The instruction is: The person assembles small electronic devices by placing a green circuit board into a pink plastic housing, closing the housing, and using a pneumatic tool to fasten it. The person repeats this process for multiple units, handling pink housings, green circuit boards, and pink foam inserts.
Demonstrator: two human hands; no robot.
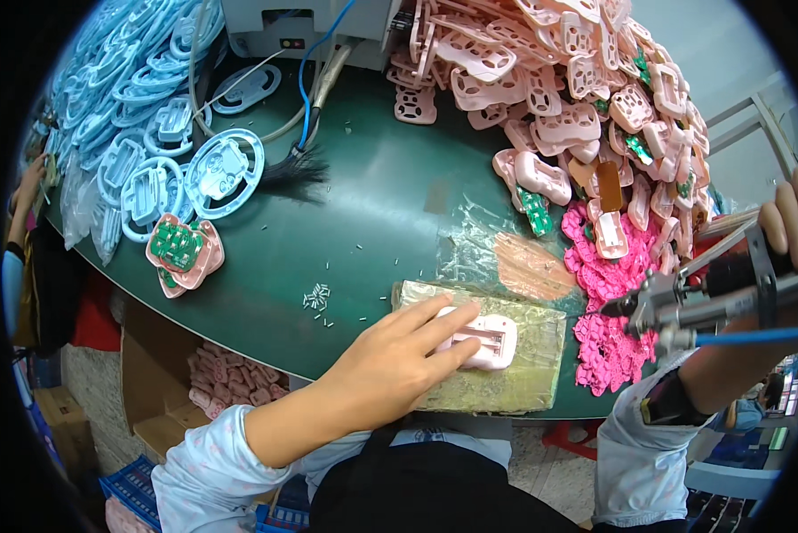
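My left hand [399,355] holds a pale pink plastic case [498,342] down, its fingers laid over the case's left part. A slot-like recess shows in the case's uncovered right part. Under it is a flat block wrapped in yellowish tape [534,377], at the near edge of the green table [372,222]. On the far right, my right hand [786,226] is closed round a power screwdriver [728,280] with a blue hose. The tool's tip points left, to the right of the block and apart from the case. Part of the right hand is cut off by the picture's rim.
Small screws [316,297] lie left of the block. Pink case halves with a green circuit board [177,245] sit farther left. Light-blue steering-wheel-shaped parts [226,173], pink shells [568,124] and bright pink pieces [608,275] are heaped around. A black-bristled brush [294,173] lies behind.
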